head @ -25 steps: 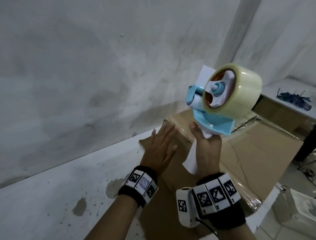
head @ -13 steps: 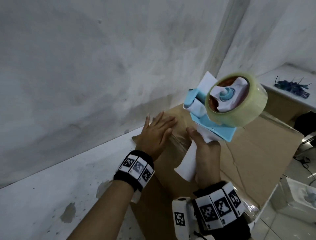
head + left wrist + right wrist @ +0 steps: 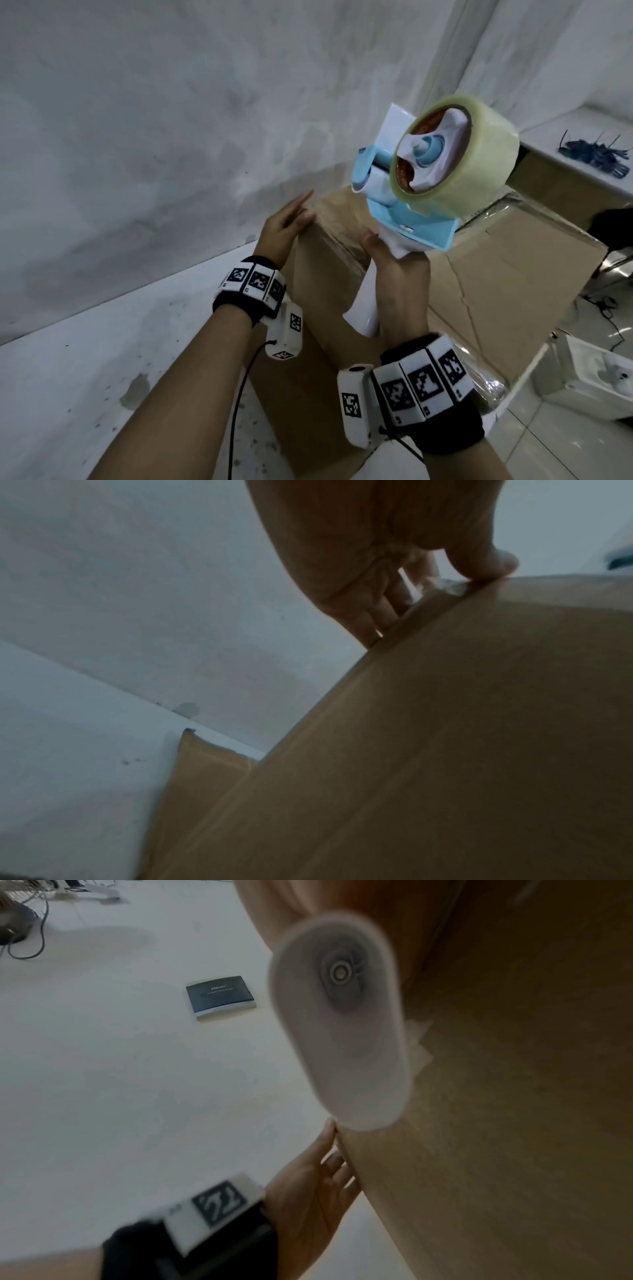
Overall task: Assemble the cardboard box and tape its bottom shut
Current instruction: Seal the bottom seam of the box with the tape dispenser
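Note:
A brown cardboard box (image 3: 507, 294) stands on the white table (image 3: 102, 359), its top face crossed by clear tape. My left hand (image 3: 284, 226) lies with straight fingers against the box's far left top edge, fingers (image 3: 377, 615) over the rim of the box (image 3: 445, 723). My right hand (image 3: 397, 274) grips the white handle of a blue and white tape dispenser (image 3: 411, 192) with a clear tape roll (image 3: 479, 161), raised above the box. The right wrist view shows the handle's butt end (image 3: 342, 1015) beside the box (image 3: 514, 1096) and my left hand (image 3: 315, 1185).
A grey wall (image 3: 171, 120) runs close behind the table. A second table at the right carries a blue bundle (image 3: 596, 154). A dark flat booklet (image 3: 221, 996) and cables (image 3: 27, 928) show in the right wrist view. A white bin (image 3: 596, 373) stands low right.
My left hand slid from lying flat on the box top to its far left edge. My right hand kept the dispenser lifted and tilted it slightly.

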`<state>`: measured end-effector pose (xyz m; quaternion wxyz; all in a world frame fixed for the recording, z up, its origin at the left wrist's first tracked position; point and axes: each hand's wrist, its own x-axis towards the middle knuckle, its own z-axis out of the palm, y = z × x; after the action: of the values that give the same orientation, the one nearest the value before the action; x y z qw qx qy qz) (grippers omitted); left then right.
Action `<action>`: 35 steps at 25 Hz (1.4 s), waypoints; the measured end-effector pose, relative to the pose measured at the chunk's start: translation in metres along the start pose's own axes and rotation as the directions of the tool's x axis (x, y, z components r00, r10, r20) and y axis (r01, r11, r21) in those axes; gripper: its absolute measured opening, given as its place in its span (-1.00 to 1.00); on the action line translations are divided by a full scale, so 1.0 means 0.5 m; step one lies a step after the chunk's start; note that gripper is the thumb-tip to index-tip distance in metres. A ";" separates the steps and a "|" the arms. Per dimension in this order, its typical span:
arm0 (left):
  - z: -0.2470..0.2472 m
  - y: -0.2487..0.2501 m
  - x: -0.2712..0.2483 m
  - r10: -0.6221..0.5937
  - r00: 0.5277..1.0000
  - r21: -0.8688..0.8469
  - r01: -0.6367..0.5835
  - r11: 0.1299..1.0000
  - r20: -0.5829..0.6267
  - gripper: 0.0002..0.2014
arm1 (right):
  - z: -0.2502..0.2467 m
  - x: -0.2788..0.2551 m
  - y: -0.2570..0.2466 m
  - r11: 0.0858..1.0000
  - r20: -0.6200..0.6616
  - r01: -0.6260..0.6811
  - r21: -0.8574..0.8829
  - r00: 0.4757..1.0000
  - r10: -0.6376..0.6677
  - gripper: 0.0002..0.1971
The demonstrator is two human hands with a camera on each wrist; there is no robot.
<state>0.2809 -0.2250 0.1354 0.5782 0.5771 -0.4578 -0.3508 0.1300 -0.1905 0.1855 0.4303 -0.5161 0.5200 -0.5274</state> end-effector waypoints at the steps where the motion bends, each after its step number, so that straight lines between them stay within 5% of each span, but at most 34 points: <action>1: -0.001 0.000 -0.003 -0.031 0.999 -0.101 0.028 0.995 -0.037 -0.60 | -0.004 0.005 0.000 0.999 0.021 -0.022 -0.027 1.000 0.022 -0.84; 5: 0.005 -0.013 0.001 -0.132 0.977 -0.298 0.077 0.951 -0.168 -0.65 | -0.001 -0.001 0.001 0.998 -0.008 -0.007 -0.056 1.000 0.006 -0.90; 9: 0.020 -0.017 0.003 -0.132 0.955 -0.400 0.016 0.916 -0.265 -0.69 | 0.007 0.000 0.007 0.991 -0.034 0.011 -0.133 0.999 -0.015 -0.71; 11: 0.028 -0.025 -0.003 -0.042 0.924 -0.273 -0.068 0.960 -0.380 -0.75 | -0.001 -0.001 0.009 0.993 -0.023 0.021 -0.119 0.999 -0.023 -0.86; 13: 0.037 -0.026 -0.020 0.201 0.861 0.085 -0.183 0.979 -0.466 -0.77 | -0.006 -0.006 0.011 0.993 0.007 0.030 -0.114 1.000 -0.030 -0.80; 15: 0.053 -0.031 -0.046 0.337 0.858 0.326 -0.215 0.921 -0.388 -0.70 | 0.000 -0.009 0.013 0.991 0.031 0.069 -0.118 0.997 -0.065 -0.84; 19: 0.069 -0.017 -0.095 0.191 0.974 0.366 -0.134 0.921 -0.123 -0.42 | 0.009 -0.017 0.014 0.965 0.040 0.172 -0.196 0.985 -0.168 -0.85; 25: -0.016 -0.016 -0.130 0.075 0.968 0.592 -0.206 0.779 0.239 -0.33 | 0.019 -0.031 -0.002 0.950 0.112 0.213 -0.227 0.975 -0.192 -0.70; 28: -0.073 -0.014 -0.211 0.188 0.981 0.444 -0.189 0.876 0.047 -0.49 | 0.045 -0.079 0.016 0.926 0.175 0.293 -0.240 0.951 -0.256 -0.50; 30: -0.097 0.001 -0.277 0.246 0.955 0.234 -0.204 0.951 -0.165 -0.58 | 0.064 -0.131 0.037 0.895 0.247 0.344 -0.285 0.928 -0.278 -0.57; 32: -0.123 0.010 -0.341 0.248 0.911 0.102 -0.227 0.969 -0.331 -0.62 | 0.088 -0.203 0.060 0.949 0.389 0.256 -0.187 0.906 -0.168 -0.71; 35: -0.165 -0.008 -0.436 0.111 0.853 0.045 -0.103 0.994 -0.509 -0.57 | 0.123 -0.305 0.091 0.994 0.607 0.069 -0.079 0.795 -0.006 -0.79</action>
<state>0.2858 0.0067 0.1117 0.6927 0.6278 -0.3223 -0.1489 0.2021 -0.0497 0.1208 0.5377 -0.6881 0.3698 -0.3172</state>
